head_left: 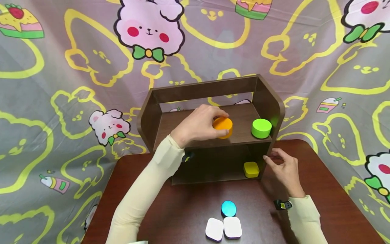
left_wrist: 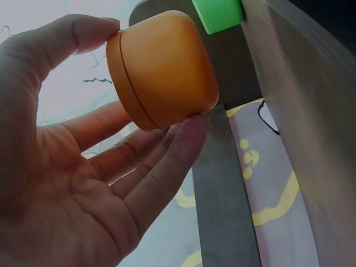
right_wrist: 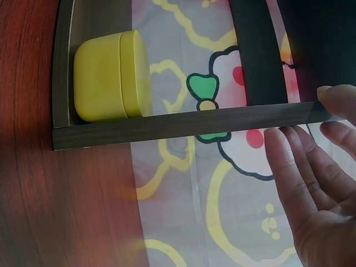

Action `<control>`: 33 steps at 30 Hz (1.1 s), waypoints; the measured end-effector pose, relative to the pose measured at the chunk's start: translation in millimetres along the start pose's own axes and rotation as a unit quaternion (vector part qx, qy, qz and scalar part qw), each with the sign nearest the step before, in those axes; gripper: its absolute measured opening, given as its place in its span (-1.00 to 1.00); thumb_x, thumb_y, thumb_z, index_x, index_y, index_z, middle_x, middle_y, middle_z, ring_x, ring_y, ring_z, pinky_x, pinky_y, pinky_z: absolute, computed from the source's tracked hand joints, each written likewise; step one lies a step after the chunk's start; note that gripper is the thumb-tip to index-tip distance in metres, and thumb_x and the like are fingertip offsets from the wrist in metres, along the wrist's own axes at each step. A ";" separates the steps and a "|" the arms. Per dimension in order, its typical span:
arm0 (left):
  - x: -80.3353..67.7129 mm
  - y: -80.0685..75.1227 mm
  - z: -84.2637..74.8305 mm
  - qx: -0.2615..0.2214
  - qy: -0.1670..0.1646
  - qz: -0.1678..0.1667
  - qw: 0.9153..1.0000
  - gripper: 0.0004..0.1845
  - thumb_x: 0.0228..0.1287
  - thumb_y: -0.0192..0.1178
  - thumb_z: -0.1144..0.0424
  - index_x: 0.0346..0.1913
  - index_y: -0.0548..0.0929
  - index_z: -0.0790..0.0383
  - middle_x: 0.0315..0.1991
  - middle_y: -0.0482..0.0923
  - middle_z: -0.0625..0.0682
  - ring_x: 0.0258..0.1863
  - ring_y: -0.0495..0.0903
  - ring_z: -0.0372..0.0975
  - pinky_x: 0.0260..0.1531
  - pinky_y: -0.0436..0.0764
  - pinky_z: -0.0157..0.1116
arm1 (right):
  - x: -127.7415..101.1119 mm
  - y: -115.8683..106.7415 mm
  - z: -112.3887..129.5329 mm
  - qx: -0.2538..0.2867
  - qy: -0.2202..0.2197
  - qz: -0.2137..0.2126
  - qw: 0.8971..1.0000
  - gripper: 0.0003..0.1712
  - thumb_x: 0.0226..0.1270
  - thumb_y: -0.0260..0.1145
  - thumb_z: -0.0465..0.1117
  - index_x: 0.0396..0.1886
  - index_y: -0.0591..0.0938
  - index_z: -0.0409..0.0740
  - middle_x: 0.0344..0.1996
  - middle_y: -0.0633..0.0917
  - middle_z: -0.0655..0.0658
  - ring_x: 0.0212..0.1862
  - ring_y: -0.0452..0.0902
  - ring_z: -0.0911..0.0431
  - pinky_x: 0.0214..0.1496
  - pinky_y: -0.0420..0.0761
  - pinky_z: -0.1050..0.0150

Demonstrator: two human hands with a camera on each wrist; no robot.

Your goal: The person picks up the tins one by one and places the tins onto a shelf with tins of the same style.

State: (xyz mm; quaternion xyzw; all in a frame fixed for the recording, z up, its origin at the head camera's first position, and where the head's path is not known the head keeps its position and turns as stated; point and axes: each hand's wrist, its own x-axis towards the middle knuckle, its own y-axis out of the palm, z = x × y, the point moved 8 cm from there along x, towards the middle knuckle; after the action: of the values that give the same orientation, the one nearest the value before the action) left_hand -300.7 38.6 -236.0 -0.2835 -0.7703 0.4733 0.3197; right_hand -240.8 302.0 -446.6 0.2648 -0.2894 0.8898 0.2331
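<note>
My left hand (head_left: 201, 123) grips a small round orange lidded jar (head_left: 223, 127) over the upper board of a dark brown two-tier shelf (head_left: 207, 87). In the left wrist view, the thumb is on one side of the orange jar (left_wrist: 167, 69) and the fingertips are on the other, with the jar tilted. To its right, a bright green round jar (head_left: 261, 128) stands on the upper board by the side panel. My right hand (head_left: 284, 169) holds the shelf's right side panel (right_wrist: 222, 123), its thumb at the front edge and fingers along the outer side.
In the lower right corner of the shelf sits a yellow rounded-square lidded jar (head_left: 251, 169). A blue-topped round jar (head_left: 229, 208) and two white-topped square jars (head_left: 214, 229) stand on the brown table (head_left: 189, 206) in front. Behind hangs a patterned cloth (head_left: 91, 67).
</note>
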 end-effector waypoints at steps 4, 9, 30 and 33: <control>3.2 4.7 1.0 0.008 0.002 0.013 1.000 -0.50 0.24 0.35 0.06 0.21 0.73 0.17 0.00 0.76 -0.03 -0.16 0.60 -0.24 -0.12 0.61 -0.33 | 0.5 -0.5 -0.2 -0.001 0.000 -0.001 1.000 -0.76 0.08 0.60 -0.39 -0.22 0.78 -0.24 -0.38 0.83 -0.27 -0.30 0.51 0.69 -0.24 0.45 0.56; 7.3 11.7 4.9 0.015 -0.001 0.034 0.999 -0.51 0.24 0.34 0.08 0.22 0.73 0.17 0.04 0.76 -0.01 -0.14 0.60 -0.23 -0.09 0.58 -0.33 | -0.1 0.1 -0.3 -0.002 0.002 -0.001 1.000 -0.77 0.09 0.59 -0.39 -0.22 0.78 -0.23 -0.38 0.83 -0.26 -0.29 0.49 0.71 -0.22 0.44 0.58; 19.3 27.2 15.2 0.054 -0.014 0.092 0.994 -0.47 0.24 0.39 0.07 0.27 0.70 0.15 0.11 0.74 -0.03 -0.04 0.58 -0.17 0.04 0.55 -0.25 | -0.2 0.5 0.0 -0.008 0.002 0.001 1.000 -0.78 0.11 0.58 -0.38 -0.22 0.78 -0.19 -0.38 0.83 -0.24 -0.29 0.50 0.68 -0.21 0.43 0.61; 19.9 28.8 16.2 0.057 -0.018 0.100 0.993 -0.47 0.25 0.37 0.08 0.27 0.69 0.15 0.11 0.73 -0.03 -0.03 0.57 -0.17 0.04 0.54 -0.25 | -0.2 0.3 0.7 -0.008 0.004 0.001 1.000 -0.78 0.11 0.58 -0.38 -0.22 0.78 -0.19 -0.38 0.83 -0.24 -0.29 0.50 0.68 -0.21 0.45 0.58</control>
State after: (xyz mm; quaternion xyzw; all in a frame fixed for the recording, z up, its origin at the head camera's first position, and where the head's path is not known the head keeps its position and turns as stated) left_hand -321.8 55.7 -263.3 -0.3320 -0.7155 0.5509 0.2726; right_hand -240.6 301.3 -446.3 0.2594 -0.2959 0.8888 0.2350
